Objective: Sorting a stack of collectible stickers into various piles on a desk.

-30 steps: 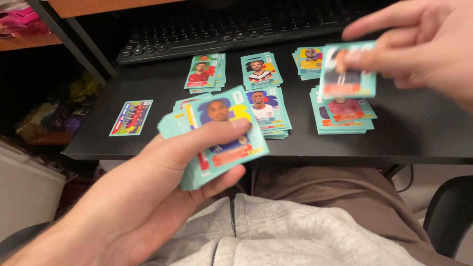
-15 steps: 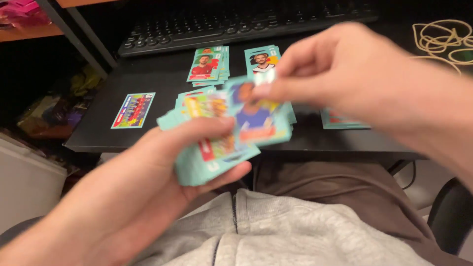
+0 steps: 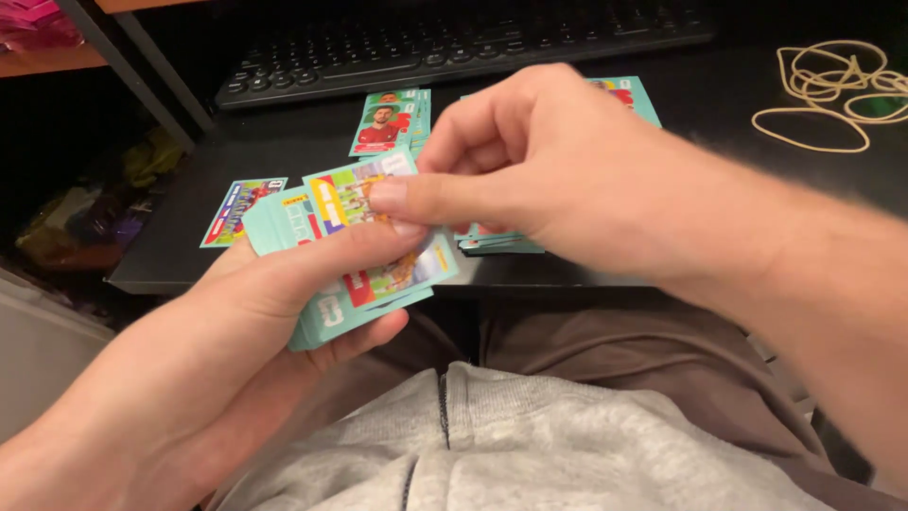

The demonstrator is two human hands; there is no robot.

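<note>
My left hand [image 3: 255,322] holds a thick stack of teal sticker cards [image 3: 355,255] over my lap, thumb pressed across the top. My right hand [image 3: 558,170] has come over the stack, and its thumb and forefinger pinch the top card, a team-photo card. On the black desk [image 3: 719,180] behind lie piles of the same teal cards: one pile with a player in red [image 3: 383,121] at the back, another mostly hidden under my right hand [image 3: 497,244], and a corner of one at the back [image 3: 629,93]. A single team-photo card [image 3: 232,210] lies alone at the left.
A black keyboard [image 3: 454,43] runs along the back of the desk. A bunch of tan rubber bands [image 3: 832,85] lies at the back right. A dark shelf frame [image 3: 142,76] stands at the left, with clutter below it. My grey hoodie and brown trousers fill the foreground.
My right hand held one card over the right-hand pile a second ago; it has since come left and down onto the stack in my left hand and now pinches its top card.
</note>
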